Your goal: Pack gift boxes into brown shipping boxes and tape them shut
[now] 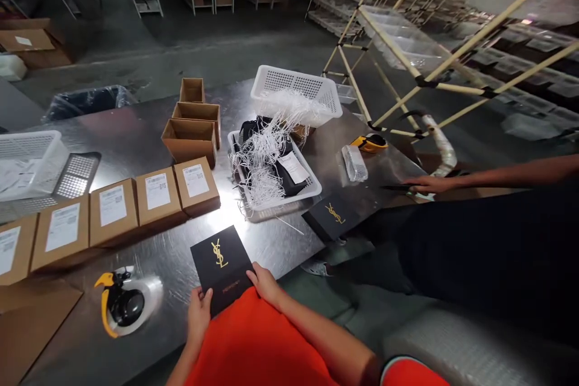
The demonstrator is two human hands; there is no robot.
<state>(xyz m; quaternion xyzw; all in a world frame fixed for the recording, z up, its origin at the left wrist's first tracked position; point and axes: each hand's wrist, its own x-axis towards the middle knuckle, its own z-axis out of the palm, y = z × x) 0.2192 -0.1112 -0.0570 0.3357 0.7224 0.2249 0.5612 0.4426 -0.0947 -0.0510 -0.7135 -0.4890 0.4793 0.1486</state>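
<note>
1. Apparently, a black box (224, 259) with a gold emblem is being held just before the orange shirt (257, 350), by the near edge of a steel table (174, 280); whether it is touching the steel cannot be told
2. Its lower left edge is being pinched by the left hand (199, 310), nearly closed, thumb uppermost; its right edge is being pinched likewise by the right hand (266, 283), whose lower fingers are being hidden
3. Because both grips are being placed toward the shirt side, a tip or slip is being risked should either thumb loosen
4. Between two and three o'clock from it, a second black box (332, 214) is being supported beside the table edge; a fall is being invited by any knock, a co-worker's hand (432, 184) being extended farther out
5. At one o'clock, white strings (260, 148) are being draped over a white basket (312, 188), so corners are being exposed to snagging
6. Reach is being bounded by a tape dispenser (126, 307) at eight o'clock and labelled cartons (113, 205) from nine to eleven; open room is being offered between, toward nine
</note>
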